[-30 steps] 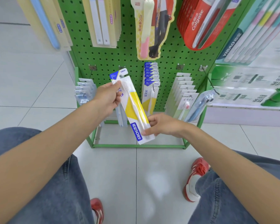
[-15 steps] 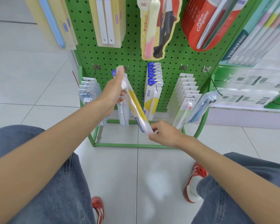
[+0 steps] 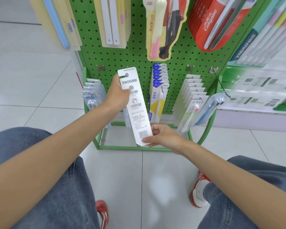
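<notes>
I have one toothbrush pack (image 3: 137, 111) in my two hands. It is held in front of the green pegboard (image 3: 135, 53), level with the lowest row of hooks. Its white printed back faces me, and it slants from upper left down to lower right.

My left hand (image 3: 118, 96) grips the upper part, fingers curled round the left edge just under the hang hole. My right hand (image 3: 163, 136) pinches the bottom end, with the thumb pressed flat by the barcode and the other fingers curled behind the card.

Four groups hang along the lowest row of the pegboard:
- At its left edge is a stack of clear blue packs (image 3: 92, 93); I count about five.
- Just right of my pack are the blue-and-yellow FROG packs (image 3: 158, 90), about seven by their blue tops.
- Further right are the white-carded packs (image 3: 193, 91), about seven.
- On the last hook at the pegboard's right edge hangs one blue brush pack (image 3: 208, 109).

Higher on the pegboard, one pink-and-cream brush card (image 3: 155, 30) hangs in the middle. Beside it to the right is a bunch of red Colgate packs (image 3: 208, 25), too tightly stacked to count.

Below the pegboard, on the tiles, are my two red shoes (image 3: 198, 190).
</notes>
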Motion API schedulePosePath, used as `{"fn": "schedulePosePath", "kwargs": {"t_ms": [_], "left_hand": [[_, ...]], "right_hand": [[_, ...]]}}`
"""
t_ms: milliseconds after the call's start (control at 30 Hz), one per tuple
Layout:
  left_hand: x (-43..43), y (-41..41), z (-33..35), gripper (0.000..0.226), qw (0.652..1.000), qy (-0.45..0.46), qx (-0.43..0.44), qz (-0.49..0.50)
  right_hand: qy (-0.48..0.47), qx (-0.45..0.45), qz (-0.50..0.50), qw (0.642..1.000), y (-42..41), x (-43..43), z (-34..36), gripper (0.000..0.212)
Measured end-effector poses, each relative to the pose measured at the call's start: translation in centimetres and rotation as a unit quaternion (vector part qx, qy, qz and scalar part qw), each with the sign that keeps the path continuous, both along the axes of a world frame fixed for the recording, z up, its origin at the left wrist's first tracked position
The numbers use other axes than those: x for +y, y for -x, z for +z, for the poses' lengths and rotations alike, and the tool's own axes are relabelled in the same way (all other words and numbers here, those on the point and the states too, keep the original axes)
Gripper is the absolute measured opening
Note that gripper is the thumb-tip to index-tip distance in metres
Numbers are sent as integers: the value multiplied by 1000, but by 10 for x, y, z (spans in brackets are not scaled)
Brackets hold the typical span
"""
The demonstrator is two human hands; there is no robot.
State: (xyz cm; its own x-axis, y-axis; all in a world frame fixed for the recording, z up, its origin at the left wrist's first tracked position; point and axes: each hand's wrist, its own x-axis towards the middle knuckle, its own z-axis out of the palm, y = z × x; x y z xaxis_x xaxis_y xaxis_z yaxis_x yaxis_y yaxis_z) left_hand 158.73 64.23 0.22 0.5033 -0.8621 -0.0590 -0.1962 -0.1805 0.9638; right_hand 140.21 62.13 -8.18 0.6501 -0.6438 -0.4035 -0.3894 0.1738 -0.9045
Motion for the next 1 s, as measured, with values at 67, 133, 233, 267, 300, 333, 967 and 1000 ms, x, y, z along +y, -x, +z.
{"fn": "schedulePosePath", "kwargs": {"t_ms": [67,133,233,267,300,333,967,1000], "left_hand": [[0,4,-1,38,1000,-4,14,-22],[1,8,-1,39,999,-5,16,-50],[2,10,0,41,997,-9,25,-66],[2,11,-1,41,997,-9,25,-69],[2,11,-1,41,997,-11,23,-70],[2,12,-1,40,997,-13,20,-74],[10,31,-3,36,985,-33,43,-166],[9,31,-3,35,988,-29,43,-147]], "right_hand": [[28,17,16,999,-1,1,0,30],[37,24,39,998,-2,4,1,27],[45,41,47,997,-3,4,1,21],[52,55,47,996,-4,3,2,20],[60,70,46,995,-4,1,4,23],[66,81,44,994,-5,-1,8,28],[336,-25,-160,928,-2,-34,68,15],[372,0,-138,918,-3,-33,66,30]]}}
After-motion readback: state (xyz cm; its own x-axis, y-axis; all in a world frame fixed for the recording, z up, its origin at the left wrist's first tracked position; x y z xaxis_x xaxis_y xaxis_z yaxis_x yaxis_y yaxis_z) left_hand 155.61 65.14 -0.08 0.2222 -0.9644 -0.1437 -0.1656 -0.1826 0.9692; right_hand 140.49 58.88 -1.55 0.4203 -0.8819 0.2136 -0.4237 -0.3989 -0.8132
